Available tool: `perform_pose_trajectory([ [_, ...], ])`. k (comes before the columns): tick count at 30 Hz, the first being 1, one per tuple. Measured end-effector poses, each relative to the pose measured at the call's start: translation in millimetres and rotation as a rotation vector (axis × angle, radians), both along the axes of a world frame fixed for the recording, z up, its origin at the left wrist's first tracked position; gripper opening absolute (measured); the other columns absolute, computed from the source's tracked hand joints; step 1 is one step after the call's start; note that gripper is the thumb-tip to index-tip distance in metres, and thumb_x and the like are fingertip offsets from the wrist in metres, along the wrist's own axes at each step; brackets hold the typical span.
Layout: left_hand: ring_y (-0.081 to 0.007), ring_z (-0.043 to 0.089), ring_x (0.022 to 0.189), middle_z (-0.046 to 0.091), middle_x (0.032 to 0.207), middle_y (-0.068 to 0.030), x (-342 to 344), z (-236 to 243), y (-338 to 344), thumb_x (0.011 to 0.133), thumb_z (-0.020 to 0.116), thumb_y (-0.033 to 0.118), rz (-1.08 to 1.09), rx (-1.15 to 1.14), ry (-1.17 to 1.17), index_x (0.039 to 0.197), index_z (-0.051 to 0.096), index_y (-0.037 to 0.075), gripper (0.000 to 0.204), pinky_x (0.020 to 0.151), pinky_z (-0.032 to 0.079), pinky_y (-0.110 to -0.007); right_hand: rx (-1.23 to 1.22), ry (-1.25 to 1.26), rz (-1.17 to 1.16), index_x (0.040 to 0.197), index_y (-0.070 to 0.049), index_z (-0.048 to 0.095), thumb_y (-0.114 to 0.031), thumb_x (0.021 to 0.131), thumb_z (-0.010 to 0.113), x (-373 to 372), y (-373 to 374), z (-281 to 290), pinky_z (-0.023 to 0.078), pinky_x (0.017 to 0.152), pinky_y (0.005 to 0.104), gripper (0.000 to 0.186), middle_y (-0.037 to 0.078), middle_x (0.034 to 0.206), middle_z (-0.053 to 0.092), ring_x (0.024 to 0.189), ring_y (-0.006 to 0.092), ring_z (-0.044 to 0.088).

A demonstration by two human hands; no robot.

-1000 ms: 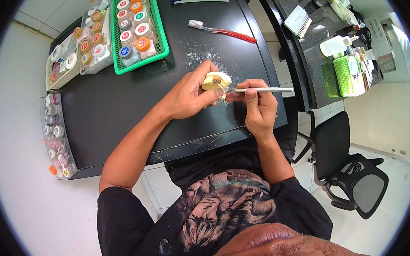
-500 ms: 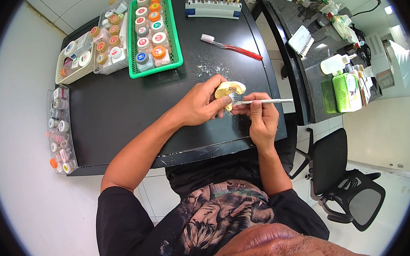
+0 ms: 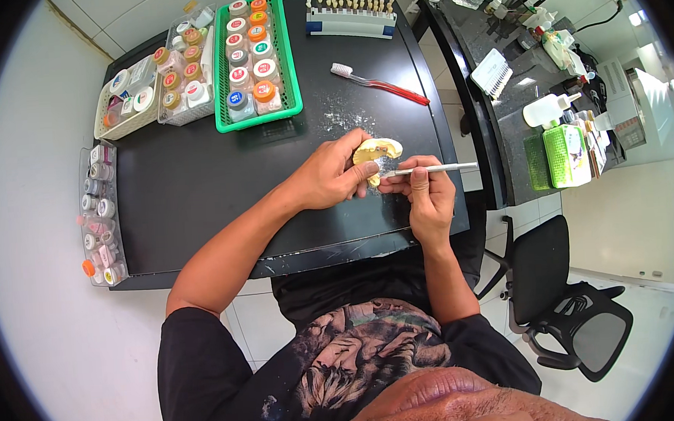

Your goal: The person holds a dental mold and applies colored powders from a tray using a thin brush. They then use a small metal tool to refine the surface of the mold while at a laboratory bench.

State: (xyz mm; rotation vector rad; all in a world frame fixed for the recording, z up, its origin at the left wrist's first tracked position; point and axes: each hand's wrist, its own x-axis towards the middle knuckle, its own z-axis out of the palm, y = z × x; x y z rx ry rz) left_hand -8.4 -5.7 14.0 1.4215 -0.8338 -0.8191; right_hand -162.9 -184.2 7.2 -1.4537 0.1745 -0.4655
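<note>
A: Left hand (image 3: 334,176)?
B: Fingers curled shut around a yellowish dental cast (image 3: 376,153), held just above the black table (image 3: 199,195), near its right edge.
A: Right hand (image 3: 428,194)?
B: Pinched closed on a slim white-handled tool (image 3: 434,169), tip touching the cast.
A: Surroundings?
B: White dust under the cast; red toothbrush (image 3: 380,84) farther off; green basket (image 3: 287,60) of jars far left.

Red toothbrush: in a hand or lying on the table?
Lying on the table. The red toothbrush rests flat on the black table, apart from both hands.
</note>
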Motion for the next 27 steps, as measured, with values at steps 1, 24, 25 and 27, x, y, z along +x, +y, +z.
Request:
perform_pose_trajectory([
  [1, -0.011, 0.069, 0.066, 0.075, 0.084, -0.0065, 0.3, 0.5, 0.3, 0.118, 0.068, 0.022, -0.001, 0.0, 0.0, 0.128, 0.06, 0.001, 0.024, 0.057, 0.053, -0.03, 0.0, 0.0, -0.001, 0.126, 0.006, 0.062, -0.023, 0.127, 0.049, -0.2, -0.8, -0.4, 0.072, 0.088, 0.0381, 0.031, 0.015, 0.105, 0.076, 0.097, 0.0261, 0.085],
  [24, -0.0086, 0.068, 0.074, 0.074, 0.096, -0.0031, 1.5, 1.5, 2.4, 0.118, 0.069, 0.026, -0.046, 0.021, 0.014, 0.136, 0.059, 0.003, 0.03, 0.062, 0.053, -0.027, -0.04, 0.031, 0.0, 0.128, 0.007, 0.064, -0.022, 0.127, 0.051, -2.2, 0.6, 3.0, 0.072, 0.088, 0.037, 0.032, 0.016, 0.105, 0.078, 0.098, 0.0254, 0.085],
  [25, -0.0086, 0.068, 0.074, 0.074, 0.096, -0.0031, 1.0, 1.8, 1.9, 0.118, 0.069, 0.026, -0.047, 0.021, 0.015, 0.136, 0.059, 0.003, 0.03, 0.062, 0.053, -0.027, -0.04, 0.032, -0.001, 0.128, 0.007, 0.064, -0.022, 0.127, 0.051, -2.3, 0.7, 2.7, 0.072, 0.088, 0.037, 0.032, 0.016, 0.105, 0.078, 0.098, 0.0254, 0.085],
  [27, -0.0107, 0.071, 0.071, 0.075, 0.091, -0.0055, -0.5, 3.3, 1.0, 0.118, 0.068, 0.023, -0.026, 0.0, -0.006, 0.129, 0.06, 0.003, 0.025, 0.059, 0.053, -0.03, -0.036, 0.019, -0.01, 0.127, 0.007, 0.064, -0.021, 0.126, 0.051, -2.1, 1.1, 1.6, 0.072, 0.087, 0.0369, 0.031, 0.015, 0.103, 0.078, 0.098, 0.0252, 0.085],
])
